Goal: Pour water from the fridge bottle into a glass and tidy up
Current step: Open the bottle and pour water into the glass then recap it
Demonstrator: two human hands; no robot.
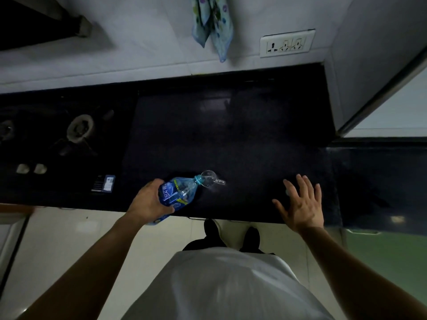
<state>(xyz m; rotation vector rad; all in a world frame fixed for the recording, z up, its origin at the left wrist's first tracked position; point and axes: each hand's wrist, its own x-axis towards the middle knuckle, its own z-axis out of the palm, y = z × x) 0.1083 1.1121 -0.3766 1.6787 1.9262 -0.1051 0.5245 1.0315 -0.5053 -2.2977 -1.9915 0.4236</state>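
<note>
My left hand grips a clear plastic bottle with a blue label. The bottle is tipped to the right, its uncapped mouth over the rim of a clear glass with a small handle. The glass stands on the dark countertop, near its front edge. My right hand hovers flat over the counter to the right, fingers spread, holding nothing. A small pale thing that may be the cap peeks out beside its fingers; I cannot tell for sure.
A gas hob with knobs fills the counter's left part. A patterned cloth hangs on the tiled wall beside a socket plate. A wall corner and window frame bound the right side. My feet stand on pale floor below.
</note>
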